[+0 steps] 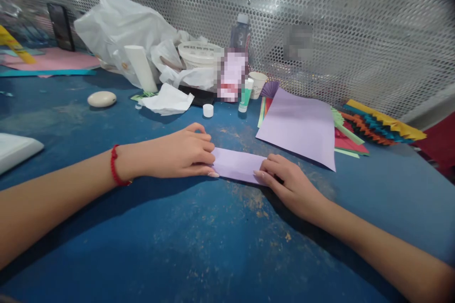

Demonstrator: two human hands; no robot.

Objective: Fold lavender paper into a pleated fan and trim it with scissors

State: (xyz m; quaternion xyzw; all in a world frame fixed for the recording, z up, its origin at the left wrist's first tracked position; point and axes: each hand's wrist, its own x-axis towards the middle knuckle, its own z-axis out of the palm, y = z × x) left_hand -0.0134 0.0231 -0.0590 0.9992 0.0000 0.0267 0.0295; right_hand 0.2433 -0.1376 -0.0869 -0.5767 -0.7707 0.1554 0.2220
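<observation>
A small folded lilac paper strip lies flat on the worn blue table. My left hand, with a red cord on the wrist, presses its curled fingers down on the strip's left end. My right hand pinches the strip's right end against the table with its fingertips. A larger lilac sheet lies just beyond the strip to the right.
Folded coloured paper fans and coloured sheets lie at the right. Behind stand a glue tube, a paper cup, a water bottle, a white tub, plastic bags, crumpled tissue, a bottle cap and a pale oval stone. Perforated metal screen at the back.
</observation>
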